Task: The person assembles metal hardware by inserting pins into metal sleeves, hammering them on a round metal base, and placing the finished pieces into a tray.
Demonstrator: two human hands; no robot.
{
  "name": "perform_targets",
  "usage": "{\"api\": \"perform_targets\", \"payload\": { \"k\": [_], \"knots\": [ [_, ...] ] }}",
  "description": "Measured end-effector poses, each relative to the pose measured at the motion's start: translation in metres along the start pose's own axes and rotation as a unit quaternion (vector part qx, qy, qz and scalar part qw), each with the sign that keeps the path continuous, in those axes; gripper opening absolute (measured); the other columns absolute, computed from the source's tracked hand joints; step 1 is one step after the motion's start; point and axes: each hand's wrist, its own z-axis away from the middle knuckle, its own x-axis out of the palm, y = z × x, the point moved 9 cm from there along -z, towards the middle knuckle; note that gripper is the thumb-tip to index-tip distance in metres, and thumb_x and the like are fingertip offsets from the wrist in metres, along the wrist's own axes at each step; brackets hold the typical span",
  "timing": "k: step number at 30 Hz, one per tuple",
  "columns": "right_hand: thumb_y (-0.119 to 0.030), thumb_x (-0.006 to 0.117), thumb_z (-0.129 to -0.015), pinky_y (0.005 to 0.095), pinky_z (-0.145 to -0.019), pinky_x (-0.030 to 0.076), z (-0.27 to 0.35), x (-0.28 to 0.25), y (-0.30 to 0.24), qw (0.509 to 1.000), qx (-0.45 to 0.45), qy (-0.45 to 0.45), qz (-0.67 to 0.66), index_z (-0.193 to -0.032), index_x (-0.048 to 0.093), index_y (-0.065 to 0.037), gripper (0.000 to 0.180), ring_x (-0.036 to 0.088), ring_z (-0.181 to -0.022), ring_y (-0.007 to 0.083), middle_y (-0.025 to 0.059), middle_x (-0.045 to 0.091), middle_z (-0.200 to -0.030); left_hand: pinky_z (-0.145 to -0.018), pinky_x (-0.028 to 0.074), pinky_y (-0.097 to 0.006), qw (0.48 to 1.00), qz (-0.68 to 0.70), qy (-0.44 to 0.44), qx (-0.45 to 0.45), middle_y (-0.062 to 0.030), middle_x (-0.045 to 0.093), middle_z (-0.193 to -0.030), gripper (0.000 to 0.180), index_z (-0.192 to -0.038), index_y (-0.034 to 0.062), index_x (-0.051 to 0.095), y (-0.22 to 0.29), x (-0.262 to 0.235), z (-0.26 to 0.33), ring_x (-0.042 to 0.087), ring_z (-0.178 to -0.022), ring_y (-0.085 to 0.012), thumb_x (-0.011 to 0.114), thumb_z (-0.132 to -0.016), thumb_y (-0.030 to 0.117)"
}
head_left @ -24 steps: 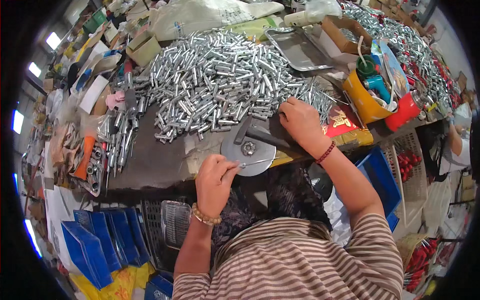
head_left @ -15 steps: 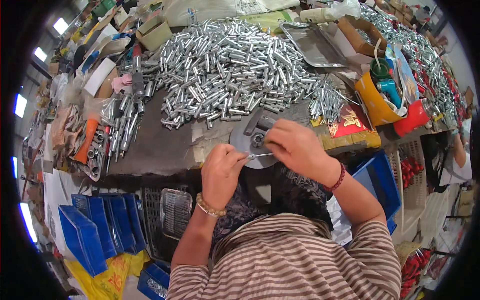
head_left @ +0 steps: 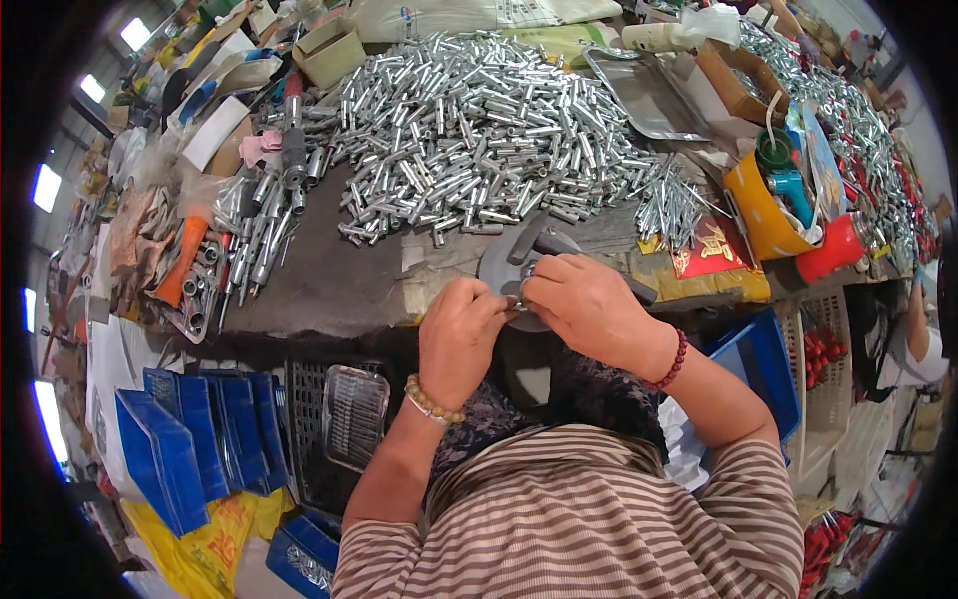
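Note:
My left hand (head_left: 461,334) and my right hand (head_left: 587,304) meet fingertip to fingertip over a grey round disc (head_left: 499,270) at the table's near edge. They pinch a small silver metal piece between them; it is mostly hidden by the fingers. A large heap of short silver metal tubes (head_left: 479,130) lies just beyond the disc. A small bunch of thin silver pins (head_left: 667,205) lies to the right of the heap, near my right hand.
Larger metal sleeves (head_left: 254,225) lie at the left. A metal tray (head_left: 649,95) sits at the back right, with a yellow bin (head_left: 763,210) and a red container (head_left: 833,250) beside it. Blue bins (head_left: 190,444) and a black crate (head_left: 319,429) stand below the table.
My right hand came back from the pins at the right of the heap to the disc, and both hands closed in together over it.

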Motion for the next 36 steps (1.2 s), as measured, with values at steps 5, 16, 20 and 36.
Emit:
{"api": "perform_targets", "payload": {
  "k": [5, 16, 20, 36],
  "knots": [
    [-0.008, 0.075, -0.081, 0.0431, -0.081, 0.052, -0.004, 0.005, -0.012, 0.997, -0.029, -0.033, 0.069, -0.096, 0.065, -0.009, 0.018, 0.063, -0.093, 0.0304, 0.0073, 0.061, -0.097, -0.073, 0.053, -0.039, 1.0, -0.001, 0.006, 0.021, -0.011, 0.062, -0.093, 0.018, -0.097, 0.0038, 0.073, 0.0, 0.001, 0.0, 0.064, -0.083, -0.0313, 0.071, -0.082, -0.008],
    [-0.01, 0.075, -0.086, 0.0461, -0.084, 0.053, 0.029, -0.026, 0.048, 0.982, 0.147, 0.03, 0.112, -0.118, 0.069, -0.008, 0.033, 0.065, -0.098, 0.0352, 0.012, 0.066, -0.101, -0.076, 0.052, -0.043, 0.999, 0.048, -0.008, -0.019, -0.0088, 0.063, -0.092, 0.014, -0.095, 0.0069, 0.077, -0.006, 0.003, 0.0, 0.064, -0.087, -0.0312, 0.082, -0.082, 0.007],
    [-0.003, 0.071, -0.087, 0.0456, -0.074, 0.057, 0.047, -0.041, 0.035, 0.976, 0.193, 0.097, -0.03, -0.128, 0.07, -0.013, 0.042, 0.068, -0.087, 0.0363, 0.0112, 0.064, -0.099, -0.075, 0.052, -0.043, 0.998, 0.058, -0.009, -0.018, -0.0087, 0.063, -0.092, 0.015, -0.097, 0.007, 0.077, -0.009, 0.002, 0.0, 0.065, -0.087, -0.0308, 0.082, -0.082, 0.007],
    [-0.006, 0.077, -0.083, 0.0422, -0.069, 0.055, 0.045, -0.034, 0.025, 0.984, 0.165, 0.06, -0.007, -0.123, 0.074, -0.016, 0.041, 0.067, -0.08, 0.0296, 0.0087, 0.061, -0.095, -0.073, 0.052, -0.041, 0.997, 0.071, -0.027, -0.018, -0.0089, 0.064, -0.092, 0.016, -0.098, 0.006, 0.078, -0.009, 0.003, 0.0, 0.065, -0.085, -0.0299, 0.082, -0.082, 0.006]
  ]
}}
